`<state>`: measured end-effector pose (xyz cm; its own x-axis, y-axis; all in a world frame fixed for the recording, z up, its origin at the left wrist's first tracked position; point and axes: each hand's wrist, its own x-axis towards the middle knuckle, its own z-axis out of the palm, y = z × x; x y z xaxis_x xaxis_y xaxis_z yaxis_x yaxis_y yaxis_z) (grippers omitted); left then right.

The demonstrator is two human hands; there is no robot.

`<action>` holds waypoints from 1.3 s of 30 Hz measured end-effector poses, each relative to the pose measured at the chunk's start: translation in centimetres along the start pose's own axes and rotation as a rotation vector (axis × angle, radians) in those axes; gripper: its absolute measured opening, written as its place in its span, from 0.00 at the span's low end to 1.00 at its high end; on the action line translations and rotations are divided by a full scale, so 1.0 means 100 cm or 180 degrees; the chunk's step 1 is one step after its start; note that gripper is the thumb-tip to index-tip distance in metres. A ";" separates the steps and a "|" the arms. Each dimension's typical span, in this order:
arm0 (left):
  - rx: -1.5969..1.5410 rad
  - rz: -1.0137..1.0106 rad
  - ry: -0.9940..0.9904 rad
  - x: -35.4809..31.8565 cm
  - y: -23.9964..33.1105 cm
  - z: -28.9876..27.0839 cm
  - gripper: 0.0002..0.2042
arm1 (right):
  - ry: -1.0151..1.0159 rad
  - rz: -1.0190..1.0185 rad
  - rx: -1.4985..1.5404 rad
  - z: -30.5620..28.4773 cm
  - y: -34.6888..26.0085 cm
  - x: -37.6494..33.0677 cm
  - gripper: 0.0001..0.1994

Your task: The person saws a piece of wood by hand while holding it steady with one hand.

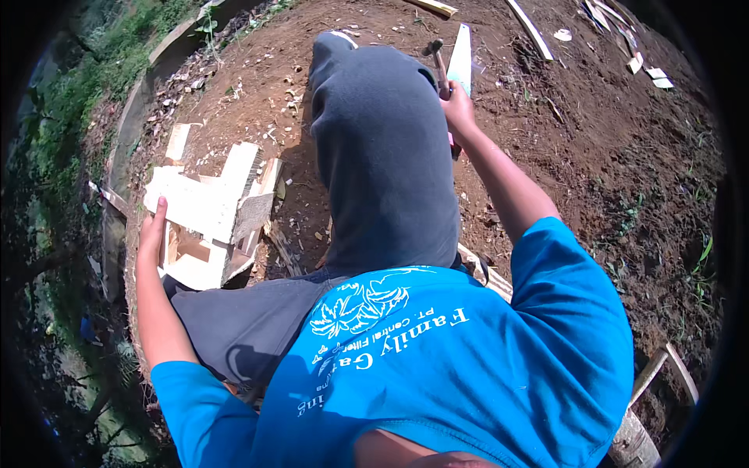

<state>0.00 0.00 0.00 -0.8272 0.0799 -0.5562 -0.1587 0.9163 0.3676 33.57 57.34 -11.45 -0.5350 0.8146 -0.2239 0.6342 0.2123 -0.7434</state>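
Our left hand [153, 231] rests flat on the near edge of a rough wooden box [207, 222] nailed up from pale boards, fingers extended, thumb side against the top board; its grip is loose, pressing rather than clasping. The box sits on bare brown soil [562, 148] at our left, just beside our left knee, with its open side facing us and a slanted grey board [253, 214] leaning against its right end. Our right hand [459, 109] is raised out in front, beyond our bent right knee in dark grey trousers [382, 156], with its grip closed around the handle of a hammer [438, 62]; the hammer head points up and away from us, well apart from the box. Just behind the hammer a pale pointed plank [462, 58] lies on the soil. More wood offcuts [624, 47] are scattered at the far right, and a long strip [530, 30] lies near the top. A concrete curb [148, 78] with green weeds runs along the far left. Two thin sticks [663, 370] lie at the lower right beside us.
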 end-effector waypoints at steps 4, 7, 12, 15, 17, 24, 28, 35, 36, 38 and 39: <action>-0.0845 0.0843 0.0279 -0.011 0.025 0.082 0.40 | 0.0475 0.0126 -0.0509 -0.067 0.054 -0.012 0.27; -0.0066 0.1091 0.0512 -0.048 0.058 0.053 0.36 | 0.0477 0.0349 -0.0182 -0.034 0.079 -0.043 0.25; 0.1310 0.1190 0.1495 -0.108 0.106 0.060 0.41 | 0.0167 0.0724 0.0311 -0.001 0.115 -0.042 0.23; 0.1954 0.0663 0.1825 -0.117 0.099 0.057 0.54 | 0.0038 0.0594 0.0115 0.013 0.116 -0.059 0.22; 0.1931 0.0720 0.1774 -0.105 0.083 0.065 0.60 | 0.0002 0.0599 0.0115 0.007 0.125 -0.067 0.22; 0.2360 0.0921 0.0107 -0.094 0.030 0.121 0.67 | -0.0042 0.0667 0.0055 -0.020 0.140 -0.076 0.21; 0.2032 0.0973 -0.0002 -0.096 0.030 0.119 0.63 | -0.0092 0.0664 0.0009 -0.021 0.146 -0.070 0.21; 0.2427 0.0915 -0.0837 -0.076 0.043 0.090 0.65 | -0.0090 0.0652 -0.0019 -0.028 0.146 -0.064 0.20; 0.2480 0.1096 -0.0636 -0.068 0.033 0.087 0.60 | -0.0088 0.0630 -0.0014 -0.027 0.143 -0.061 0.20; 0.2822 0.0958 -0.0686 -0.068 0.065 0.073 0.53 | -0.0075 0.0640 -0.0024 -0.030 0.144 -0.058 0.19; 0.2999 0.0892 -0.0708 -0.069 0.083 0.067 0.50 | -0.0054 0.0649 -0.0024 -0.031 0.143 -0.057 0.19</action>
<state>7.96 9.65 1.88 -0.6348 0.3232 -0.7019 0.5965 0.7823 -0.1792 47.43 57.39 -18.84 -0.4044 0.8320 -0.3799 0.7345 0.0480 -0.6769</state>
